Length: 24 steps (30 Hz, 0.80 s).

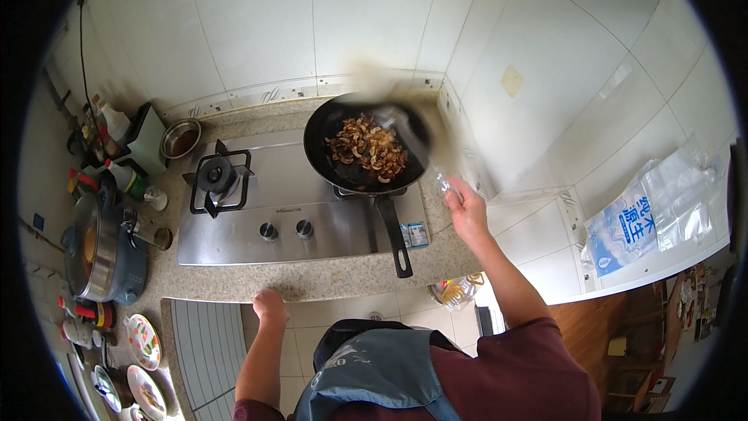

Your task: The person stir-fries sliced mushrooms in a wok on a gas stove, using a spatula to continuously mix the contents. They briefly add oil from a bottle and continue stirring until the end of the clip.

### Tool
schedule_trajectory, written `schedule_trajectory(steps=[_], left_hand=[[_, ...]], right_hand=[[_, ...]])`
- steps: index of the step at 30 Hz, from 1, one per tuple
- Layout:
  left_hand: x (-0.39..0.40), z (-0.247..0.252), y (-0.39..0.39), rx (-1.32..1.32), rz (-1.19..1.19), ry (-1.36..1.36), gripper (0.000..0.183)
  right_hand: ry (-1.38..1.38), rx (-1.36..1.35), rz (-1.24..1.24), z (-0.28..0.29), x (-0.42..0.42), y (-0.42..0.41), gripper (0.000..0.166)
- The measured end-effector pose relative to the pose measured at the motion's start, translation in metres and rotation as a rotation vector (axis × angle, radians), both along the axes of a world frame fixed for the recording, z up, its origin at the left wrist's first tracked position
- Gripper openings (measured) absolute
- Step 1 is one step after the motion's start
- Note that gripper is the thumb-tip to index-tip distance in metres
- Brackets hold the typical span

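Note:
A black frying pan [320, 149] with a long handle sits over the right burner, tilted slightly in view. Browned sliced pieces of food [368, 146], perhaps mushroom or meat, are heaped in it. My right hand [466, 209] grips the clear handle of a cooking utensil [414, 139]; its shaft and head are blurred by motion over the pan's right side. A pale blur hangs above the pan's back rim. At the counter's front edge, left of the pan, my left hand [270, 306] is curled into a fist, with no object visible in it.
The left burner [216, 176] is bare on the steel gas hob [245, 245]. A metal bowl [180, 139] of brown liquid stands behind it. Bottles, an electric pot [105, 257] and plates [144, 341] line the left counter. A plastic bag [628, 228] lies at the right.

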<state>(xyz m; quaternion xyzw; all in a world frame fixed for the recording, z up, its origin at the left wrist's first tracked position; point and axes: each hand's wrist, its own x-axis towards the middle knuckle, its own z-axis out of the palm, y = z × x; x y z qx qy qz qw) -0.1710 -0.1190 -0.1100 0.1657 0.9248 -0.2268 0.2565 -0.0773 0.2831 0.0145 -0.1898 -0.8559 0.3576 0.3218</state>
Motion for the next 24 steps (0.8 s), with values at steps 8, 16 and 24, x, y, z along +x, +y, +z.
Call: schedule_trajectory(steps=[8, 16, 24], left_hand=[[0.000, -0.007, -0.002, -0.024, -0.006, 0.004, 0.049], [-0.001, -0.011, -0.003, -0.048, -0.023, -0.004, 0.054], [-0.004, -0.028, -0.012, -0.060, -0.030, 0.036, 0.055]], right_hand=[[-0.037, -0.942, -0.055, 0.045, 0.001, -0.004, 0.021], [-0.254, -1.301, 0.168, 0.033, -0.035, 0.029, 0.020], [-0.312, -0.691, 0.399, 0.032, -0.004, 0.033, 0.034]])
